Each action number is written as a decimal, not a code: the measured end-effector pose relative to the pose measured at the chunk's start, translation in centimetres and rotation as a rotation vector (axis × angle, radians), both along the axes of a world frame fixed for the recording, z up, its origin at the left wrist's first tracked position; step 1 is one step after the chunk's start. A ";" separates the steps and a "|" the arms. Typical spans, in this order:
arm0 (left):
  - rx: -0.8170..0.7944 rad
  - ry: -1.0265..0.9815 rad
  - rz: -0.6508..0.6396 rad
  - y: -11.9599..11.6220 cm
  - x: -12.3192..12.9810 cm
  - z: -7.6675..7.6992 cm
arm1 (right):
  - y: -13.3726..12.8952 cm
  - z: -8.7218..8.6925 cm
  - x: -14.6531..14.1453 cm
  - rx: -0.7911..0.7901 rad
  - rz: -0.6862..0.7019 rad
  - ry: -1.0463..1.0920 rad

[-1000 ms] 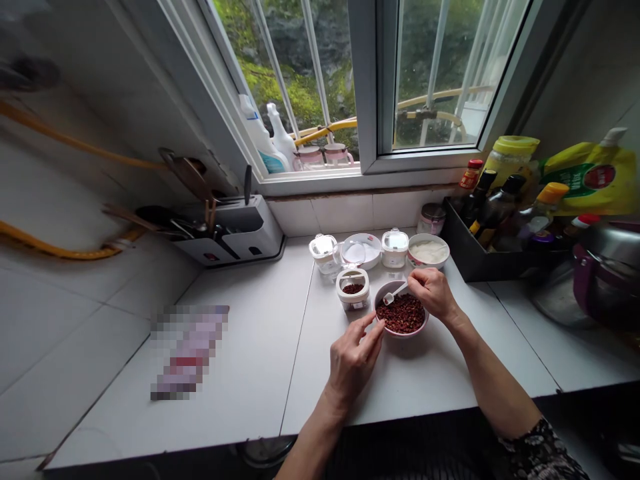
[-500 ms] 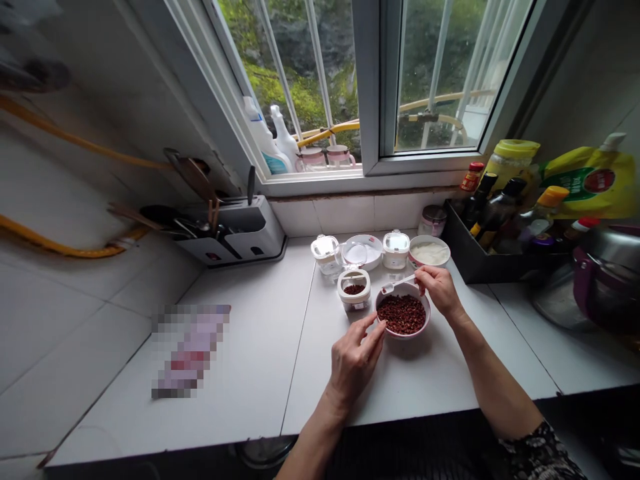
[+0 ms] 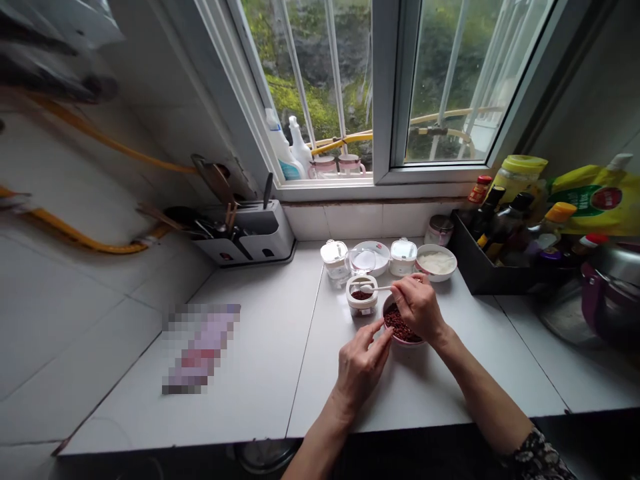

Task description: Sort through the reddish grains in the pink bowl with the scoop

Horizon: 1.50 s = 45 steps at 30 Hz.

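My right hand is closed on a small white spoon, whose bowl is over the mouth of an open clear jar with a white rim. Dark red-brown grains lie inside that jar. Below my right hand is a bowl of the same grains, partly hidden by the hand. My left hand has its thumb and fingers at the bowl's left rim, holding it.
Behind stand two lidded jars, a white dish and a bowl of white stuff. A utensil holder is at the left, a black box of bottles at the right, and a blurred pouch on the counter.
My right hand has moved left with the spoon, from over the grain bowl to the open jar, and now covers part of the bowl. The view has shifted slightly.
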<state>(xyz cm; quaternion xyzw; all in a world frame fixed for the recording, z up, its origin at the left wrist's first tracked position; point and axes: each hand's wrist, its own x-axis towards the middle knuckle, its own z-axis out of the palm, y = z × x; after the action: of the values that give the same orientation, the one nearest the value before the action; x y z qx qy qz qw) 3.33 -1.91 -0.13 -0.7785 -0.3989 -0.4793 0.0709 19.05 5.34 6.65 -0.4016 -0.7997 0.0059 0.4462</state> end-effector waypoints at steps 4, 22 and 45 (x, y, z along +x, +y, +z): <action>-0.029 0.003 -0.010 -0.1 -0.1 -0.1 | 0.4 -0.1 2.3 -0.011 -0.085 0.157; -0.003 0.005 -0.016 0.0 -0.3 -0.1 | 1.4 -1.2 4.3 -0.328 -0.063 0.032; -0.009 0.009 -0.016 0.0 -0.3 -0.2 | 1.3 -1.2 4.6 -0.300 -0.095 0.002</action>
<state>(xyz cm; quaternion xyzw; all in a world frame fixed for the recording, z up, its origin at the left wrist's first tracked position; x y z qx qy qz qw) 2.99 -1.94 -0.38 -0.7841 -0.3947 -0.4745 0.0654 23.64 6.59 5.45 -0.5010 -0.7696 0.1047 0.3817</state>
